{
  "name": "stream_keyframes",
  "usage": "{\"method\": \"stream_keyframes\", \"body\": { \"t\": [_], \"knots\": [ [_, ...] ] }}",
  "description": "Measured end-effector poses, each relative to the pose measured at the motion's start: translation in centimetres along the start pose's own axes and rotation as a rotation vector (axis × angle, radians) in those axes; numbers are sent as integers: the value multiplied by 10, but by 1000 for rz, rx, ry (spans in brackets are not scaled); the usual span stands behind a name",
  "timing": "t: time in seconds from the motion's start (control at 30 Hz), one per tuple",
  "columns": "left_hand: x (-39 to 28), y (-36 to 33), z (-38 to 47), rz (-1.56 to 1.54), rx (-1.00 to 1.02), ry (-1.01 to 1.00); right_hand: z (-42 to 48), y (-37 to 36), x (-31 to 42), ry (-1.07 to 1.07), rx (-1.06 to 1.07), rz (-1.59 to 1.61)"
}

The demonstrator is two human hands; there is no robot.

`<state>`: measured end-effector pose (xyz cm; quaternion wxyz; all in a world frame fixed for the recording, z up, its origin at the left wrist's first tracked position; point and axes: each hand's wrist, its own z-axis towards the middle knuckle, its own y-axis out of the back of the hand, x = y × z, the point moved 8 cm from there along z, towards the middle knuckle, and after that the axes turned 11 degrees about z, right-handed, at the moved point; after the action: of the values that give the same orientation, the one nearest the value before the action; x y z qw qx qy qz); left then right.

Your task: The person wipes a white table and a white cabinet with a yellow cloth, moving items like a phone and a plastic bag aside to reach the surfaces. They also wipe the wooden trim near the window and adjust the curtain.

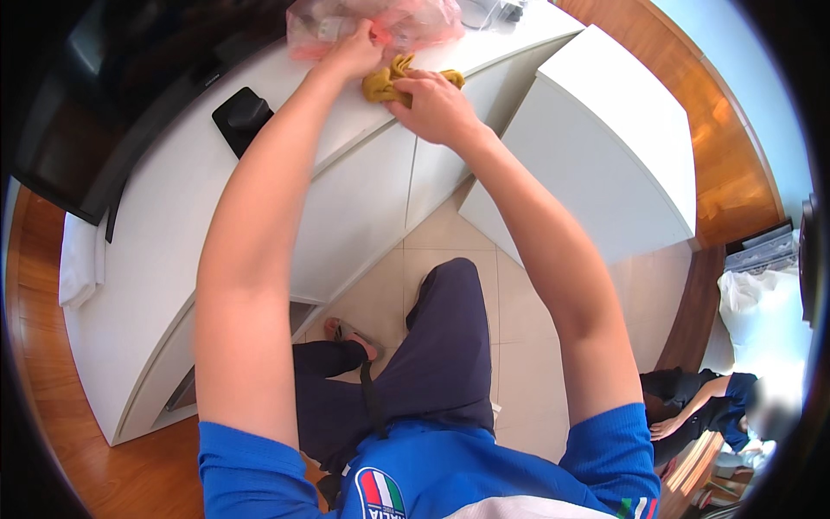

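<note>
My right hand (438, 107) is closed over a crumpled mustard-yellow cloth (379, 85), pressed on the white top of a low cabinet (350, 120). Parts of the cloth stick out on both sides of my fingers. Just left of it, my left hand (356, 55) grips the near edge of a translucent pink plastic bag (421, 26). The bag lies at the far end of the cabinet top with things inside that I cannot make out. Its fingertips are partly hidden against the bag.
A television (130, 84) stands along the cabinet's left side, its black stand foot (241, 117) near my left forearm. A folded white cloth (81, 266) lies at the near left end. Another white cabinet (616, 117) adjoins at right. A seated person (707, 402) is at lower right.
</note>
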<state>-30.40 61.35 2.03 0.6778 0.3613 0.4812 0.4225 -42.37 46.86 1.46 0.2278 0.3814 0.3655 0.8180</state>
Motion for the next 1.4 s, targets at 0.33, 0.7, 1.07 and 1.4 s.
{"method": "stream_keyframes", "body": {
  "t": [0.33, 0.7, 1.07, 1.4],
  "knots": [
    [-56, 21, -39, 154, 178, -84, 27, -49, 25, 71, 135, 120],
    [-5, 60, -125, -440, -295, -136, 68, -54, 36, -147, 368, 879],
    [-10, 40, -127, 92, -155, -225, 170, 137, 9, 94, -127, -70],
    [-3, 38, -128, 57, -199, -234, 192, 42, -82, -272, -87, -66]
  ]
}}
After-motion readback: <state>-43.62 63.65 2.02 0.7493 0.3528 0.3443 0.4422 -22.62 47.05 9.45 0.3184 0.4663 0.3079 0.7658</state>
